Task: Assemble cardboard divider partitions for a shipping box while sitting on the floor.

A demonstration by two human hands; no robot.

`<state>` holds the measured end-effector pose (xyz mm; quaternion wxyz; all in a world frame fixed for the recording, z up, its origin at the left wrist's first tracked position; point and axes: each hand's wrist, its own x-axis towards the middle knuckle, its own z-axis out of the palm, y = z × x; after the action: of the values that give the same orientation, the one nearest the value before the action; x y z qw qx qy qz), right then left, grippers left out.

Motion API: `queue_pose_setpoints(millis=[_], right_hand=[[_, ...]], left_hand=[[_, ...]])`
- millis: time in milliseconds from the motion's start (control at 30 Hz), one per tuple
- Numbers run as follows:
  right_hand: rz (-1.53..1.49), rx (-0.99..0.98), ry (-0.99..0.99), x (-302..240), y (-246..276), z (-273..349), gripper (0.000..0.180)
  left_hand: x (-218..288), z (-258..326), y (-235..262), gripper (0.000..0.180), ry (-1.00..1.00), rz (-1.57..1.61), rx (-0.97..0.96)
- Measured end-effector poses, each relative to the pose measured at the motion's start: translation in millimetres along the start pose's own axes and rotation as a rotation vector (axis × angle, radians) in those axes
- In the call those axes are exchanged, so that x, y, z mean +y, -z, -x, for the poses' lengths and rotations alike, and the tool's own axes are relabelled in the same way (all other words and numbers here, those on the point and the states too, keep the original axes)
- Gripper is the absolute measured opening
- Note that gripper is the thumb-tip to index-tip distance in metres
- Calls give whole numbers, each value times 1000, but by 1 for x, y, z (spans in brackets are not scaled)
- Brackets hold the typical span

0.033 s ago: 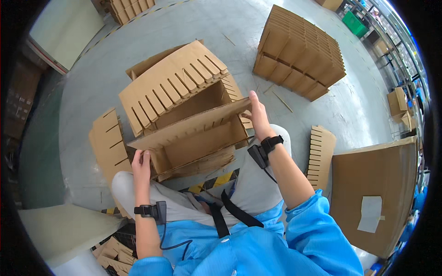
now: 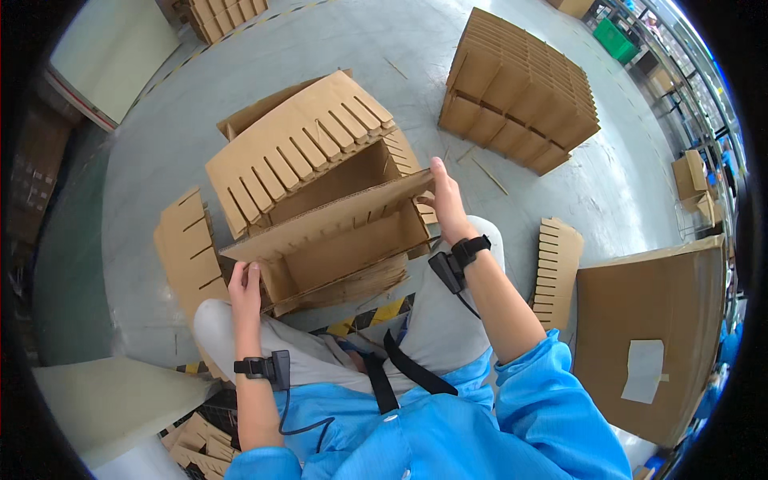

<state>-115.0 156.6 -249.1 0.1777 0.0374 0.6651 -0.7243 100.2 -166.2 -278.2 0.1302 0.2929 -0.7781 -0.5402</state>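
Between my two hands is a long cardboard divider strip (image 2: 320, 222), tilted so that its right end sits farther from me. My left hand (image 2: 245, 290) pinches its near left corner, thumb and fingers closed at the edge. At the other end my right hand (image 2: 448, 204) grips the corner, with the thumb pointing up and the fingers partly hidden behind the board. Directly below the strip is an open cardboard box (image 2: 352, 252). Just beyond lies a stack of slotted cardboard sheets (image 2: 296, 148), resting across more cardboard walls.
Other slotted sheets lie left (image 2: 188, 244) and right (image 2: 558, 272) of my knees. An assembled divider stack (image 2: 520, 96) stands at the far right. A large carton (image 2: 648, 320) is at my right side. A pale panel (image 2: 120, 400) stands near left. Cardboard scraps (image 2: 490, 176) dot the floor.
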Motion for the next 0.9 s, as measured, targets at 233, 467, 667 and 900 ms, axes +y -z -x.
queue_pose_setpoints(millis=[233, 467, 667, 900], right_hand=[[-19, 65, 32, -4, -10, 9, 61], [-21, 47, 53, 3, -13, 4, 63], [-21, 65, -10, -3, -4, 9, 61], [-13, -25, 21, 5, 0, 7, 65]], left_hand=[[8, 4, -5, 19, 68, 134, 12], [-15, 6, 4, 46, 15, 227, 229], [54, -1, -13, 73, 91, 365, 62], [57, 0, 4, 78, 167, 455, 30]])
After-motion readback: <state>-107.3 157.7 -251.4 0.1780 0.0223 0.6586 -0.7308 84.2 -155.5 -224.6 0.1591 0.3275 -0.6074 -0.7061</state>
